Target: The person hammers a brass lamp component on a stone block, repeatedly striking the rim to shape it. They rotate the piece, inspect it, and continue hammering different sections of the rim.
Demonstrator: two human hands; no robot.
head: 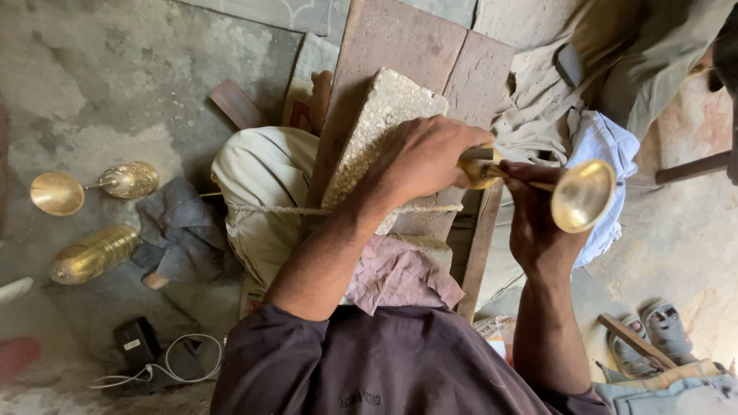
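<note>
My left hand (pixel 423 157) is closed over the round body of a brass horn-shaped piece (pixel 582 194), pressing it near the edge of a rough stone block (pixel 377 123). My right hand (pixel 534 223) grips the thin stem of the same piece just behind its flared bell, which points right. The part of the piece under my left palm is hidden. The block leans on a brown wooden board (pixel 407 46), with a cord (pixel 277 209) stretched across it.
On the concrete floor at left lie a finished brass piece with bowl (pixel 58 192), a brass cylinder (pixel 94 253), a dark cloth (pixel 181 223), a black charger with white cable (pixel 138 342). White and blue cloths lie at right; sandals (pixel 657 330) sit lower right.
</note>
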